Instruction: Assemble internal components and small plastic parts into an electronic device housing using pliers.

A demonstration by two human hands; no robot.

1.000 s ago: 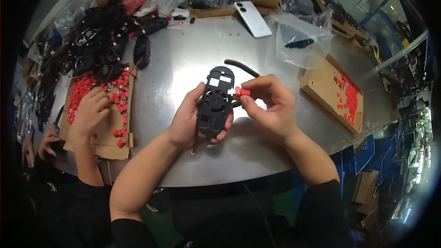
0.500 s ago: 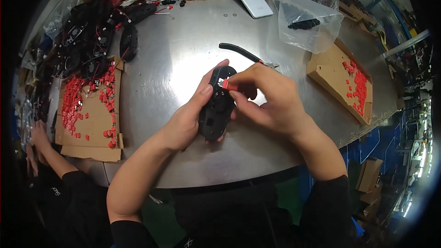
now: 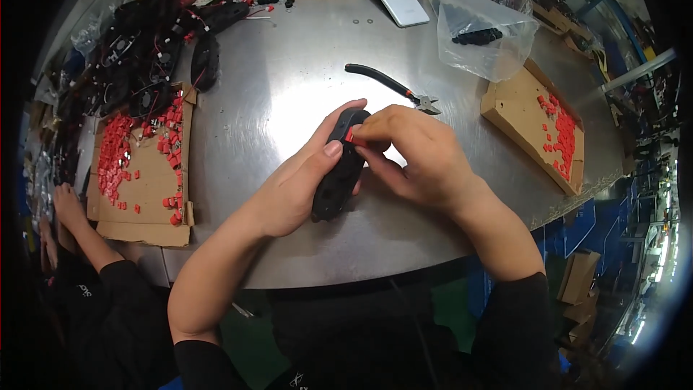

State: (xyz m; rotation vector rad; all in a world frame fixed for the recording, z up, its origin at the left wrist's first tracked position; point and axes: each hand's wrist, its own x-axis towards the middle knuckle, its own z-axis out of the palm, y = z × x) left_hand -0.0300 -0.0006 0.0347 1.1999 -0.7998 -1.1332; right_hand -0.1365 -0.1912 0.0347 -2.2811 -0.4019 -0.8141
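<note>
In my left hand [image 3: 299, 180] is a long, rounded black plastic housing [image 3: 336, 186], tilted over the middle of the metal table. My left thumb presses its upper face and the fingers wrap behind it. My right hand [image 3: 415, 146] pinches a small red plastic piece [image 3: 351, 134] between thumb and fingertips, against the housing's upper end. The fingers hide part of the red piece and the spot it touches. Just beyond my right hand lie side cutters [image 3: 390, 84] with dark handles.
Cardboard trays of small red pieces stand at left [image 3: 155, 195] and right [image 3: 530, 126]. Black housings with wires [image 3: 144, 58] pile at the back left. A white phone [image 3: 397, 0] and a clear plastic bag [image 3: 484, 36] lie at the back. A co-worker's hand [image 3: 68, 206] is at far left.
My left hand has turned the housing, so its upper face shows less. My right hand has shifted slightly left with the red piece, baring the cutters' jaws.
</note>
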